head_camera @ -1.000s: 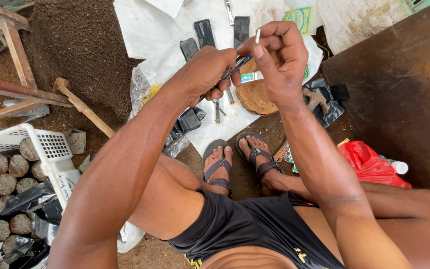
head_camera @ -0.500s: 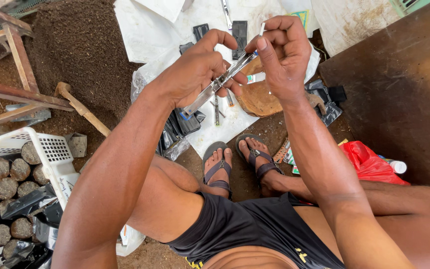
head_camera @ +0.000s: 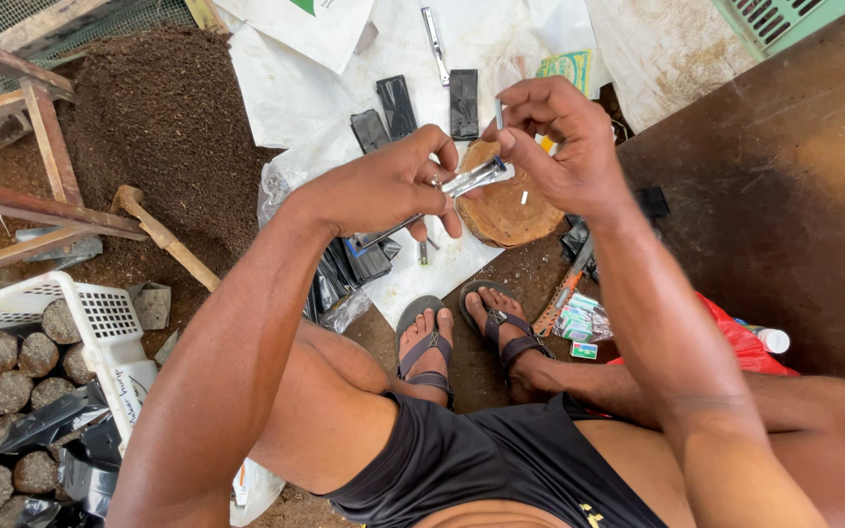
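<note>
Head view: a slim metal tool [head_camera: 462,183] is held up over the lap, in front of the round wooden block [head_camera: 509,203] that lies on the white sheet [head_camera: 295,93] farther off. It is pinched near its right end by the fingers [head_camera: 432,166] of the left hand [head_camera: 383,186], which are pressed together on it, and it slopes down to the left below that hand. A small thin sliver [head_camera: 499,112] is pinched upright between thumb and forefinger of the right hand [head_camera: 559,147], just above the tool's right tip and very near it; contact between the two cannot be told.

The work is judged to be midway: the sliver is not yet seated in the tool, and the fitting appears left to be done. Several dark flat cases [head_camera: 398,106] are laid out on the sheet beyond the hands. A white basket [head_camera: 110,313] with round dark lumps is seen near left, and a heap of dark soil [head_camera: 168,108] far left.

The tool's tip is partly hidden by the right thumb, so its form is hard to make out. What the sliver is made of cannot be told. The basket is cut off by the left edge, and the small packets [head_camera: 579,318] beside the sandalled feet are too small to read
</note>
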